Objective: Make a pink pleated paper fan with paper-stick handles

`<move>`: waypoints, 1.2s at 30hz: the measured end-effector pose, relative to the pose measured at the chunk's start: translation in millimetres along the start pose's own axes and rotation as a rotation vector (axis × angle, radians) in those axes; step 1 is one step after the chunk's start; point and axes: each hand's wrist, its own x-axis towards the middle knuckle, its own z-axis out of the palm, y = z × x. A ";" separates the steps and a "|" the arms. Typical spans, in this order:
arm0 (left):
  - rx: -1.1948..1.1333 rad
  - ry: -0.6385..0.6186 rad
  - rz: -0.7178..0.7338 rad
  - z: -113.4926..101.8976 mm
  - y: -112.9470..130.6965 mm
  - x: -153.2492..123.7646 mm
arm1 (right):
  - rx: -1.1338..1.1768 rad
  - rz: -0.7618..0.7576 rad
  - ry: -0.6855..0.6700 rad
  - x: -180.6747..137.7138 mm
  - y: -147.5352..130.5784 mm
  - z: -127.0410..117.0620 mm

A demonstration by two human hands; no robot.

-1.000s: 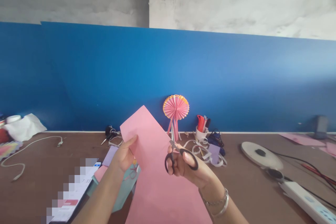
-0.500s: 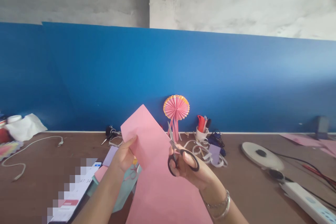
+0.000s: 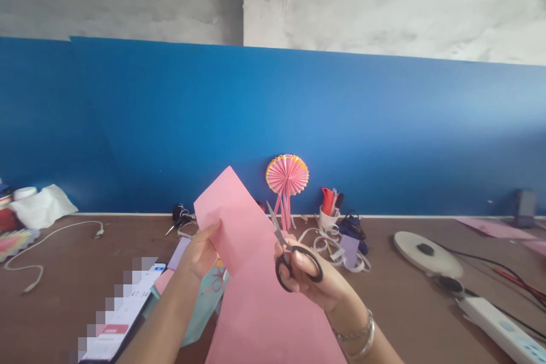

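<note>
A large sheet of pink paper point(image 3: 273, 318) hangs in front of me, with its upper left part folded or turned up to a point. My left hand point(image 3: 202, 250) pinches that part from the left, thumb on the near face. In my right hand point(image 3: 307, 273) are scissors point(image 3: 280, 237) with black handles, fingers through the loops. Their slightly parted blades point up and left, at the right edge of the paper. Whether the blades touch the paper I cannot tell. Behind them stands a pleated pink paper rosette point(image 3: 287, 175) with an orange rim and pink streamers.
On the brown table point(image 3: 405, 318) are a white cup point(image 3: 328, 218) of tools, curled white strips point(image 3: 322, 244), a phone point(image 3: 123, 318), keys point(image 3: 181, 213) and a white cable point(image 3: 63, 224). To the right are a round pale disc point(image 3: 426, 250) and a power strip point(image 3: 503, 324). A blue partition point(image 3: 191, 114) rises behind.
The scissors have shifted slightly left and their blades have closed a little. The paper's top corner has moved slightly left and up, with my left hand still gripping it.
</note>
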 end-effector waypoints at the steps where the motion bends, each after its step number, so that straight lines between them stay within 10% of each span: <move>1: -0.002 0.010 -0.002 0.1 0.5 -0.1 | -0.009 0.000 0.007 0.2 -0.4 0.6; 36: -0.010 -0.069 -0.104 -11.9 -27.7 10.6 | -0.027 0.001 0.120 11.3 12.3 1.4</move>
